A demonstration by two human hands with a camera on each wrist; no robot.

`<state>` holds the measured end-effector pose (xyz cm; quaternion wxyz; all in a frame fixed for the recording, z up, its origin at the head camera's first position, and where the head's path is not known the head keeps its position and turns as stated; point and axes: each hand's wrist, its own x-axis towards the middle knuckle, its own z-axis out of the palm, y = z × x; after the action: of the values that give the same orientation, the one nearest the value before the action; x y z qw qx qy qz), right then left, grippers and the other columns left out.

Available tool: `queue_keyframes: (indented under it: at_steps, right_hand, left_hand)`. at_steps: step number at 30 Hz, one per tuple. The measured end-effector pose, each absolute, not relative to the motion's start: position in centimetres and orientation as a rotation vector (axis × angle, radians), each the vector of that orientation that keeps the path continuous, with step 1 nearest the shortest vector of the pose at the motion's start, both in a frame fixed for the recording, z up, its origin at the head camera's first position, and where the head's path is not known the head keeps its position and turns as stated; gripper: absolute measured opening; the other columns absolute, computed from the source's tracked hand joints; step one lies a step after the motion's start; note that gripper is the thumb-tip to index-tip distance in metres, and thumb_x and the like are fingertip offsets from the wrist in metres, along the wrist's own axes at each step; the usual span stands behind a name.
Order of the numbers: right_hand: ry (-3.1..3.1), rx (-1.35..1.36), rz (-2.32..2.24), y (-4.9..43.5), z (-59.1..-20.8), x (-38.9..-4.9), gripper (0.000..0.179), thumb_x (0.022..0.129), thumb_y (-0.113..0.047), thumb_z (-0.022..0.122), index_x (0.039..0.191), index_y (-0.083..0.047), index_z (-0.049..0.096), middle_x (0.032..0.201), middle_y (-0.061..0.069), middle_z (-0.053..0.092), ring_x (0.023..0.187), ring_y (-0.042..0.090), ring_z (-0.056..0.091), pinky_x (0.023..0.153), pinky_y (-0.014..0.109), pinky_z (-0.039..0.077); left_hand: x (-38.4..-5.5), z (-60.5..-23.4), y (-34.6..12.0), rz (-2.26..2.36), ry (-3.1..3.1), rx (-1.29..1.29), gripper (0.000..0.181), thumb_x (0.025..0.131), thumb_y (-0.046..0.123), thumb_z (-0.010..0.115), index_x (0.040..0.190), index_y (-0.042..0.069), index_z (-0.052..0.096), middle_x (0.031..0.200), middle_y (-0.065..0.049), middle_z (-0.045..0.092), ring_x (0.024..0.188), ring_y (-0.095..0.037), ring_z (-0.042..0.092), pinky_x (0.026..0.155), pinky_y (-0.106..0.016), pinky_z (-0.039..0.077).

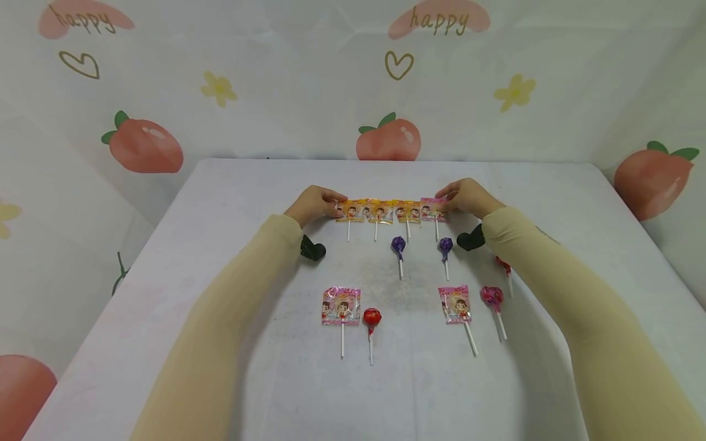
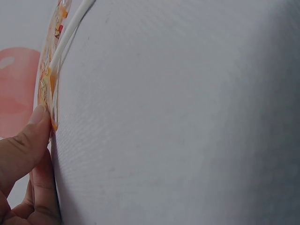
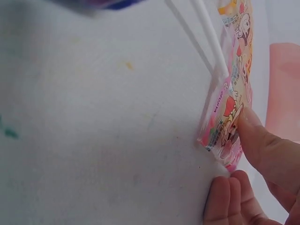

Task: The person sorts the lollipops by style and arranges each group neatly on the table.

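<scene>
A row of flat wrapped lollipops lies at the far part of the table, sticks toward me. My left hand [image 1: 317, 204] pinches the outer edge of the leftmost orange-wrapped lollipop [image 1: 352, 211], thumb [image 2: 35, 126] on the wrapper. At the row's other end my right hand [image 1: 469, 197] holds the edge of a pink-wrapped lollipop [image 1: 432, 211], its thumb [image 3: 258, 136] pressed on the wrapper. Two more orange-wrapped lollipops, the middle one [image 1: 380, 212] and the right one [image 1: 408, 212], sit between them, wrappers side by side.
Nearer lie two purple ball lollipops [image 1: 398, 245], a pink-wrapped flat one [image 1: 341, 306] beside a red ball lollipop [image 1: 372, 317], and another flat one [image 1: 456, 304] by a pink-red ball lollipop [image 1: 492, 296]. A further red lollipop [image 1: 504, 266] is partly behind the right sleeve.
</scene>
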<state>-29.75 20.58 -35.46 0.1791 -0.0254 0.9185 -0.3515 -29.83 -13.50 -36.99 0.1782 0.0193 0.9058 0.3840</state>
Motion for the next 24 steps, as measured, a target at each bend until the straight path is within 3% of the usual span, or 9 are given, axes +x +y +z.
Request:
queue_keyframes:
  at_steps: [9,20,24]
  right_hand:
    - [2.588,-0.052,-1.006,20.67,-35.58,-29.88,0.040,0.089,-0.016,0.071,0.123,0.002,0.062,0.097,0.007,0.051,0.078,0.013,0.043,0.067,0.024,0.038]
    - [2.560,-0.051,-1.039,20.79,-35.67,-29.84,0.043,0.091,-0.018,0.069,0.128,0.002,0.059,0.115,0.015,0.051,0.083,0.013,0.042,0.069,0.022,0.038]
    - [2.496,-0.031,-1.077,21.05,-35.30,-29.91,0.046,0.094,-0.017,0.064,0.135,0.000,0.054,0.131,0.021,0.050,0.090,0.016,0.048,0.079,0.025,0.043]
  left_hand:
    - [-29.70,-36.90,-13.45,1.083,2.568,0.056,0.043,0.084,0.018,0.076,0.126,0.018,0.067,0.116,-0.006,0.058,0.103,-0.018,0.045,0.095,-0.034,0.036]
    - [-29.70,-36.91,-13.49,1.095,2.565,0.059,0.043,0.084,0.017,0.077,0.126,0.018,0.067,0.115,-0.005,0.058,0.103,-0.018,0.044,0.094,-0.033,0.035]
    - [-29.63,-36.91,-13.54,1.094,2.566,0.065,0.043,0.084,0.018,0.077,0.126,0.018,0.067,0.114,-0.005,0.059,0.102,-0.018,0.045,0.093,-0.033,0.036]
